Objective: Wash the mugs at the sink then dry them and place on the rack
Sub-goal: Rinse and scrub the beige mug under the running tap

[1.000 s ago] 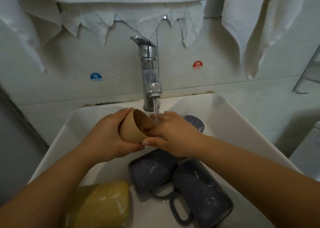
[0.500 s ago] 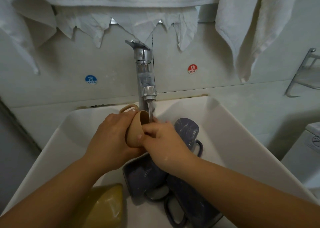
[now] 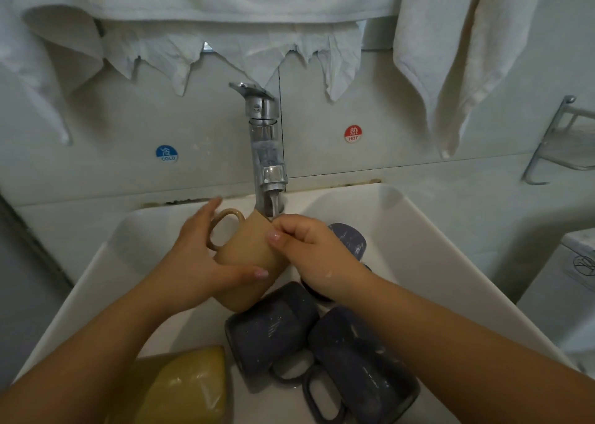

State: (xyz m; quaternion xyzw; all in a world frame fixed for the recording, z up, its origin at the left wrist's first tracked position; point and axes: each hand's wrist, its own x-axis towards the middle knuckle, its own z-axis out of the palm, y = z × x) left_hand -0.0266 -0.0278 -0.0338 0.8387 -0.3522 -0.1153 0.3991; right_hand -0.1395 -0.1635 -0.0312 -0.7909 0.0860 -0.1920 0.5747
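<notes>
Tan and matte, the mug (image 3: 248,259) I hold sits tilted under the tap (image 3: 267,153), its mouth hidden from me. My left hand (image 3: 199,262) wraps its body, thumb across the front, beside the looped handle; my right hand (image 3: 309,250) pinches its rim with curled fingers. Below, in the white sink (image 3: 434,262), lie speckled dark mugs (image 3: 273,330), one half covered by my wrist, and a yellow sponge (image 3: 186,388) cut off by my arm.

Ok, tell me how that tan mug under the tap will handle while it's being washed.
The tan mug looks rigid and ceramic-like, so probably fragile if it drops onto the dark mugs lying in the sink. It sits under running water, so its wall is likely slippery; the left hand wraps round its body by the handle, which should steady it while the right hand works the rim.
</notes>
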